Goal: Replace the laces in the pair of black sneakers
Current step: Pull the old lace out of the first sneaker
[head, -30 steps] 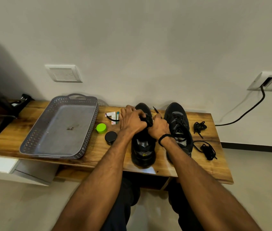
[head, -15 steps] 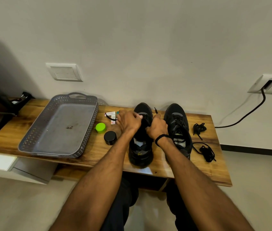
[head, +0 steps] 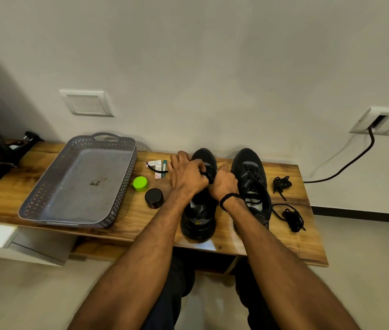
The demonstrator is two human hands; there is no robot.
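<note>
Both hands, left hand (head: 187,176) and right hand (head: 224,184), grip clenched on the black lace (head: 209,173) over the left sneaker (head: 199,210). It stands on the wooden table (head: 129,217) beside the laced right sneaker (head: 251,184) (spare laces (head: 290,216) lie just right).

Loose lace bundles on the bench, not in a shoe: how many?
2, both right of the right sneaker: one bundle nearer the wall, one nearer the front edge. Hands could hide more.

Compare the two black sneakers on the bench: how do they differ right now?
Both the left hand and right hand work at the left sneaker; nothing touches the right sneaker. The right sneaker's lacing shows crossed up its front; the left sneaker's is mostly hidden. Both stand upright, toes toward the wall.
</note>
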